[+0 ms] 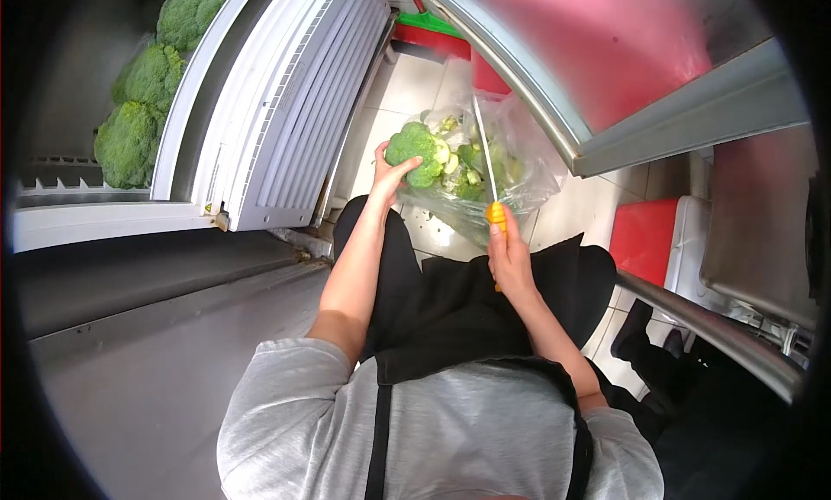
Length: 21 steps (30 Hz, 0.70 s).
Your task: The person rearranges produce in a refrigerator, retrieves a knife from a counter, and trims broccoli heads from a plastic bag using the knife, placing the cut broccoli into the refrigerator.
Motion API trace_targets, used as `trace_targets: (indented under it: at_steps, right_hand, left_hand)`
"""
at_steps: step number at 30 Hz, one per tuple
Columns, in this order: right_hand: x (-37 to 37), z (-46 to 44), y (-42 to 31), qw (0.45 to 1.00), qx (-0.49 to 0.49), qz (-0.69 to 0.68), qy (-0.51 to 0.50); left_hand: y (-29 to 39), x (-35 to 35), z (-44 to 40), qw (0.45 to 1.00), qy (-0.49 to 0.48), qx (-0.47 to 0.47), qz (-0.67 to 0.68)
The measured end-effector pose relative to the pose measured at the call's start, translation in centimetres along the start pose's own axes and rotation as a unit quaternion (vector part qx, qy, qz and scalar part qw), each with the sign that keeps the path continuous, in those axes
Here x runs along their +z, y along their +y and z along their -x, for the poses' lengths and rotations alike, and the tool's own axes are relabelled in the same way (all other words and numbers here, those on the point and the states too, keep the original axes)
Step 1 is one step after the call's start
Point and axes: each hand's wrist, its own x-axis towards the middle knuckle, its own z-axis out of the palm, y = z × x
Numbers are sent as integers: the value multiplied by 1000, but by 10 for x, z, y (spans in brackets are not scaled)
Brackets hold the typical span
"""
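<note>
My left hand [392, 173] is closed around a head of broccoli [413, 152], its thumb lying across the green top and the pale cut stem facing right. In my right hand [511, 262] is a knife [486, 158] with a yellow handle, its long thin blade pointing up and away from me. Below and beyond both hands, a clear plastic bag [528, 175] lies open on the floor. Broccoli trimmings [467, 175] fill part of it. The blade passes over the bag, a little to the right of the broccoli.
On the left, several broccoli heads [156, 77] sit behind the white frame of a refrigerated case with a ribbed panel [312, 110]. A metal-edged counter [692, 110] juts in at upper right. A red and white box [645, 240] stands at right, near another person's shoe [634, 327].
</note>
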Motion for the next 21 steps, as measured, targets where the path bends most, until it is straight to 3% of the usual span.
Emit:
trace_targets:
  at_steps: [4, 7, 8, 9, 13, 14, 18, 20, 21]
  right_hand:
    - [-3, 6, -22, 985, -146, -54, 80]
    - [9, -7, 17, 976, -182, -34, 118]
    - [9, -13, 36, 999, -14, -46, 26]
    - [9, -19, 50, 984, 153, -57, -66]
    - [13, -22, 74, 985, 124, -121, 10]
    - [18, -38, 107, 997, 18, -70, 42]
    - [3, -37, 85, 990, 101, -97, -21]
    - [3, -32, 90, 993, 100, -63, -18]
    - [4, -30, 91, 994, 89, -59, -27]
  left_hand:
    - [-11, -2, -5, 994, -43, -39, 89]
    - [-12, -1, -3, 977, -87, -64, 181]
    - [-15, 0, -4, 970, -103, -55, 216]
    - [-15, 2, -6, 960, -119, -44, 249]
    - [0, 6, -5, 966, -121, -40, 225]
    - [15, 11, -3, 970, -115, -28, 214]
    - [108, 7, 23, 975, -117, 124, 140]
    - [164, -12, 23, 926, -51, 375, 7]
    - [204, -24, 41, 912, -13, 408, -23]
